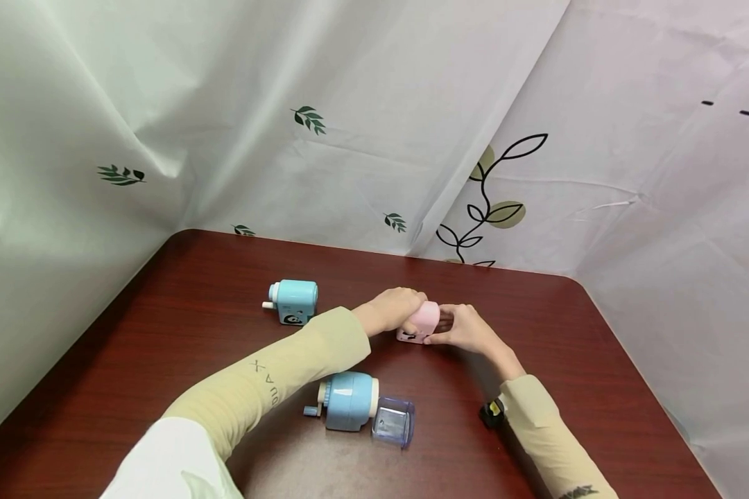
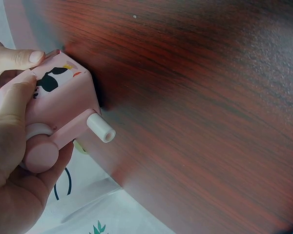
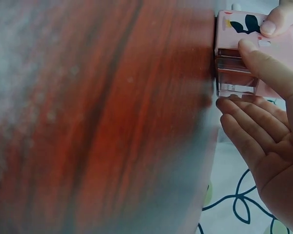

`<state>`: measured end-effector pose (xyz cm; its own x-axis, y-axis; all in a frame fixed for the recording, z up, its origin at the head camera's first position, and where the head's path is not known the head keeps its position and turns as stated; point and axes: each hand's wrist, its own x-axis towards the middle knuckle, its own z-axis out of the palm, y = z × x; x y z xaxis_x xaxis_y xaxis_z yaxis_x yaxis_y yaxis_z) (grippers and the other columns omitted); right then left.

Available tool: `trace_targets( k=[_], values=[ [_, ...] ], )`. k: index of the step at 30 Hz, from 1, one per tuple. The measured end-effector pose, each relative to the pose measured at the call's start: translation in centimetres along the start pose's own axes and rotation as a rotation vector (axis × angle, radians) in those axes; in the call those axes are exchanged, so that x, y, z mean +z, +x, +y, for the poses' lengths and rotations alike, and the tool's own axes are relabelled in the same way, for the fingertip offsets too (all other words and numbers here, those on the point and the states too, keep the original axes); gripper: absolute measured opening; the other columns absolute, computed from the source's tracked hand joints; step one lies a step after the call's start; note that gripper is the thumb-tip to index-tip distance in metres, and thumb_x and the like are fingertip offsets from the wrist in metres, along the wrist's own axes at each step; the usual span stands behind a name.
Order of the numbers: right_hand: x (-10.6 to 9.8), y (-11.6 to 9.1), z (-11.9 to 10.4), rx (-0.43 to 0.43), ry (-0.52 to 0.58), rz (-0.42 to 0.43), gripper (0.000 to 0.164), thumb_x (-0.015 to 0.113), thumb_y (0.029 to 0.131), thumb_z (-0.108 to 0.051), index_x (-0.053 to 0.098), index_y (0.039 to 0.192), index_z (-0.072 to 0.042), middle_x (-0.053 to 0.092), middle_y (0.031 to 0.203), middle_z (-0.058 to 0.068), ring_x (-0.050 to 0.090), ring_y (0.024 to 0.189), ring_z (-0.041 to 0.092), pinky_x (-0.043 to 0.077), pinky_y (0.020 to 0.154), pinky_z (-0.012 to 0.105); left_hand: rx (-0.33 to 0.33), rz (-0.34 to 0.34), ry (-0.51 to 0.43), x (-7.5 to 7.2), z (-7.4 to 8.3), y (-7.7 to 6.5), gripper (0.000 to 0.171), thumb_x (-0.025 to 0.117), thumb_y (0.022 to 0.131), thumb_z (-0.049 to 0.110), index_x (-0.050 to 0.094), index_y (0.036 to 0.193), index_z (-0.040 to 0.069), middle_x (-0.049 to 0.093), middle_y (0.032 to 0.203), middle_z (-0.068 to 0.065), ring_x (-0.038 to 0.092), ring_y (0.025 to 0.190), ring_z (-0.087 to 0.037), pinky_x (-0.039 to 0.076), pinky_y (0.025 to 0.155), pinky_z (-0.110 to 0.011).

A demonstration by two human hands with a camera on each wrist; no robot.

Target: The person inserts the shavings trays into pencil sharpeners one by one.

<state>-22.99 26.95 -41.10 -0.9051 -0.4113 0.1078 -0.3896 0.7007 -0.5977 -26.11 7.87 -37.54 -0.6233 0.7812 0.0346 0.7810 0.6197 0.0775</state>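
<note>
A pink pencil sharpener (image 1: 427, 317) with a panda print stands near the middle of the table. My left hand (image 1: 392, 310) grips its body from the crank side, the thumb across the printed face. The pink crank (image 2: 71, 134) with its white knob (image 2: 101, 127) points away from the palm. At the opposite end, my right hand (image 1: 469, 330) holds the sharpener around its clear drawer (image 3: 237, 80). The right thumb presses on the edge by the print, and the other fingers (image 3: 254, 122) reach along the far side, fairly straight.
A turquoise panda sharpener (image 1: 299, 296) stands at the left. Nearer me lies a blue sharpener (image 1: 349, 402) with a crank, a clear bin (image 1: 394, 423) at its right end. A small black and yellow object (image 1: 492, 414) sits beside my right sleeve. White curtains border the table (image 1: 225, 263).
</note>
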Motion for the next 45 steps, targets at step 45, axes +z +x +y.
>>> trace_targets(
  k=[45],
  values=[
    [0.7,-0.3,-1.2,0.008,-0.255,0.147,0.053,0.08,0.057,-0.046,0.065,0.094,-0.012,0.067,0.075,-0.004,0.057,0.065,0.009,0.045,0.062,0.022,-0.01,0.014,0.016,-0.3,0.3,-0.4,0.05,0.072,0.072,0.036,0.055,0.11,0.008,0.062,0.103,-0.005,0.057,0.096,-0.018,0.047,0.086,-0.029]
  ],
)
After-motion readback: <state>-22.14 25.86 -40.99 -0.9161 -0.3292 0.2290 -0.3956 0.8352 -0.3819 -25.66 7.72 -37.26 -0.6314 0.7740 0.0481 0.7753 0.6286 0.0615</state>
